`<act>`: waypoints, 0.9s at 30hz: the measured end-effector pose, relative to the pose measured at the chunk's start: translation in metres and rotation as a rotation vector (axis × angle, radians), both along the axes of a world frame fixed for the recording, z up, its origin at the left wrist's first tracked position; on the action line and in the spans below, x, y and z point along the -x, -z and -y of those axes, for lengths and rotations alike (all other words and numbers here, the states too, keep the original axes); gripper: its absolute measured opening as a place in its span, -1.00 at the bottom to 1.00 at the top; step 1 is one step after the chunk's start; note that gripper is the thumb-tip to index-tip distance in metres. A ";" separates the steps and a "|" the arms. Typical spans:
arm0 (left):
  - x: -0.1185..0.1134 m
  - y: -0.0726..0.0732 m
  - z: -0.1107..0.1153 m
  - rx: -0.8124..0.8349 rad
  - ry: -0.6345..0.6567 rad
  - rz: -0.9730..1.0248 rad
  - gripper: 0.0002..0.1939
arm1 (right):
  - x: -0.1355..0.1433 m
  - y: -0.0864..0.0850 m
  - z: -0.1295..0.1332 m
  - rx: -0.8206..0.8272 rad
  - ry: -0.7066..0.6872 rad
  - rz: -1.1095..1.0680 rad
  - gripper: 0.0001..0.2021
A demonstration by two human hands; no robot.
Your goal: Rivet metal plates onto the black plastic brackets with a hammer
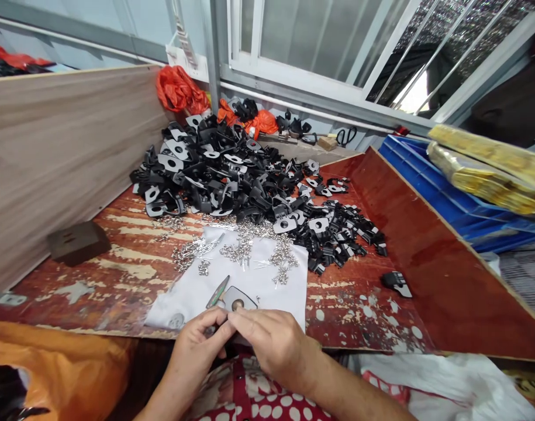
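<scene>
At the table's front edge my left hand (203,339) and my right hand (278,345) meet, fingers pinched together. Between them is a small black plastic part, mostly covered by the fingers. Just beyond the fingertips shows a grey plate (248,302) with a dark rim and a round, brassy-looking centre; whether it belongs to the held part I cannot tell. A pointed tool with green on it (218,292) lies beside the plate, near my left fingers. Under these is a white cloth (267,286), bearing small metal pins (197,250) and rivet-like pieces (280,254) in loose heaps.
Black plastic parts with grey plates (232,169) form a large pile behind the cloth. Smaller black pieces (337,228) spread rightward. A brown block (78,242) sits left. Wooden boards (65,128) wall the table. Blue crates (416,169) stand outside on the right.
</scene>
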State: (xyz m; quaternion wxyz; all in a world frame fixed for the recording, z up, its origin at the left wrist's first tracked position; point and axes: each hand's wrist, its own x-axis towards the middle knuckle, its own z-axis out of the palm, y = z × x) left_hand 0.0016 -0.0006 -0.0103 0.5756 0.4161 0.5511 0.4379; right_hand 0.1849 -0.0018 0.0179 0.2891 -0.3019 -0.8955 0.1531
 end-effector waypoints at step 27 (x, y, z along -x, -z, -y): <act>0.026 -0.012 0.005 0.134 -0.224 0.376 -0.64 | -0.041 0.026 -0.116 -0.217 0.321 0.533 -0.86</act>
